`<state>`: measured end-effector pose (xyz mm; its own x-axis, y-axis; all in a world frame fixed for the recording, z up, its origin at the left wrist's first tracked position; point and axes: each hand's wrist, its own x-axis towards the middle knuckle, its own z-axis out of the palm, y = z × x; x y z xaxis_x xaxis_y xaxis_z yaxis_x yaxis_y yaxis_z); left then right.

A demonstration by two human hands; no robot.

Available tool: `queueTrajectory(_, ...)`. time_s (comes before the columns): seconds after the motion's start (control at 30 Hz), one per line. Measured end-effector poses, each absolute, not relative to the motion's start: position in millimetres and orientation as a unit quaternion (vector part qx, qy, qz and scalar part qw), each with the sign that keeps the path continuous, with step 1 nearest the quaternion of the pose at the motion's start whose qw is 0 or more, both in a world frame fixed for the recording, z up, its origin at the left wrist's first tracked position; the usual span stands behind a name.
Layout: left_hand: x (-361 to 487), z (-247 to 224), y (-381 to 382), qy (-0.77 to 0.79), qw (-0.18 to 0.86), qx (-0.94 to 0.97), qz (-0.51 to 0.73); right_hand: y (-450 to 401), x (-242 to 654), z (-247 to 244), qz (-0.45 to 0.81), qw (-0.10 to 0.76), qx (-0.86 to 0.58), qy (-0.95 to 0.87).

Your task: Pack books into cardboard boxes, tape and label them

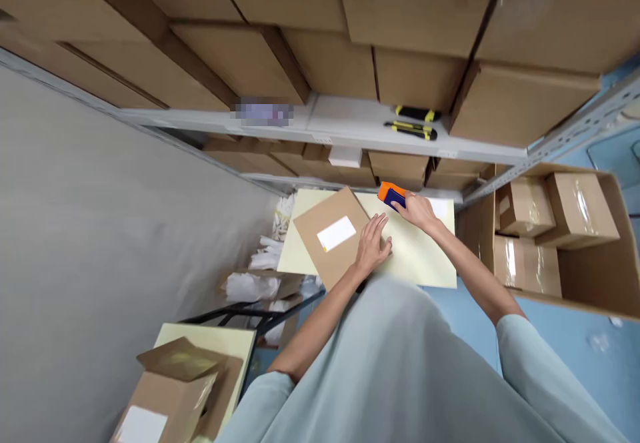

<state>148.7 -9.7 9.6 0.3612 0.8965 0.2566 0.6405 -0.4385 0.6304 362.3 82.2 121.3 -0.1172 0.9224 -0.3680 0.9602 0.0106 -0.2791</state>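
A flat brown cardboard box [320, 229] with a white label [337, 233] lies turned at an angle on the cream tabletop [425, 263]. At its right edge is my left hand [373, 246], fingers stretched out and thumb apart, with nothing held in it; whether it presses on the box I cannot tell. My right hand [419, 211] is closed around an orange and dark blue hand tool [392, 195], just beyond the box's right corner. The tool's exact kind does not show clearly. A white sheet [440, 208] lies on the table behind my right wrist.
Shelves with cardboard boxes [327, 63] rise behind the table; yellow-black cutters [413, 129] lie on one shelf. A large open carton [600, 276] with several taped boxes stands right. Lower left, an open box [170, 389] sits on another table. A grey wall [100, 229] bounds the left.
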Motion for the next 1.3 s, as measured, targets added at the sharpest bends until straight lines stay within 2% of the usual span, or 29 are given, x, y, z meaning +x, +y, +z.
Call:
queueTrajectory(0.17, 157, 90, 103, 0.489, 0.108, 0.774, 0.388, 156, 322, 193, -0.191, -0.11, 0.618, 0.755)
queueTrajectory(0.23, 156, 120, 144, 0.497, 0.081, 0.763, 0.404, 191, 307, 219, -0.155, -0.146, 0.593, 0.777)
queueTrajectory(0.4, 146, 159, 183, 0.515, 0.049, 0.746, 0.42, 262, 277, 247, -0.085, -0.077, 0.589, 0.8)
queueTrajectory(0.67, 134, 136, 138, 0.536, 0.05, 0.749, 0.386, 295, 263, 220, -0.084, -0.071, 0.586, 0.803)
queueTrajectory(0.73, 129, 122, 124, 0.545, 0.075, 0.753, 0.36, 291, 266, 207, -0.078, -0.109, 0.585, 0.8)
queueTrajectory(0.8, 124, 101, 102, 0.551, 0.11, 0.759, 0.33, 277, 274, 183, -0.054, -0.183, 0.583, 0.79)
queueTrajectory(0.87, 119, 74, 72, 0.56, 0.148, 0.76, 0.296, 246, 284, 146, -0.049, -0.249, 0.584, 0.771)
queueTrajectory(0.97, 117, 35, 20, 0.582, 0.193, 0.757, 0.227, 168, 303, 76, -0.121, -0.306, 0.618, 0.714)
queueTrajectory(1.03, 117, 15, -11, 0.587, 0.222, 0.759, 0.173, 100, 314, 28, -0.195, -0.31, 0.665, 0.65)
queueTrajectory(1.13, 117, -6, -39, 0.583, 0.26, 0.763, 0.1, -3, 320, -31, -0.304, -0.273, 0.732, 0.546)
queueTrajectory(1.3, 111, -31, -45, 0.619, 0.251, 0.743, 0.046, -111, 306, -78, -0.42, -0.212, 0.761, 0.447)
